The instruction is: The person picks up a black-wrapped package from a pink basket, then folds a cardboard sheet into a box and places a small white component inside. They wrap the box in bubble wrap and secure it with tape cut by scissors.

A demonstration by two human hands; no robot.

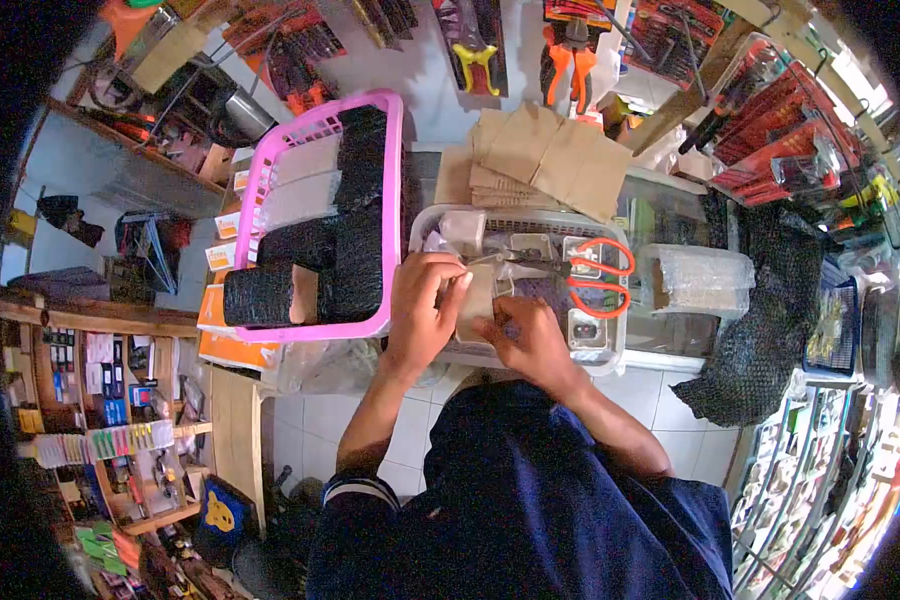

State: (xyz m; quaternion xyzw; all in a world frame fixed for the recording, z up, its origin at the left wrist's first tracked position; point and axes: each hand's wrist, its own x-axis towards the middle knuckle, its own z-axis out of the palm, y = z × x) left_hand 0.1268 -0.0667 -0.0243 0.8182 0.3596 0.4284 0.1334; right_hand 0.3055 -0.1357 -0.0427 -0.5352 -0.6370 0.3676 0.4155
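Observation:
A small piece of brown cardboard (476, 300) is between my two hands, over the near left part of a white plastic basket (618, 350). My left hand (425, 305) pinches its left side, thumb toward the top corner. On its lower right edge, the curled fingers of my right hand (528, 338) grip the same piece. Scissors with orange handles (602, 312) lie across the basket, blades pointing left toward my left hand. Around them in the basket sit several small metal-and-white parts (588, 328) and a small pale wrapped roll (463, 230).
To the left, a pink basket (396, 200) holds black-wrapped packages (362, 240) and clear-wrapped ones (300, 195). Flat cardboard pieces (560, 155) are stacked behind the white basket. On the right lie a clear bubble-wrap bundle (705, 280) and black bubble wrap (755, 345). Packaged tools hang above.

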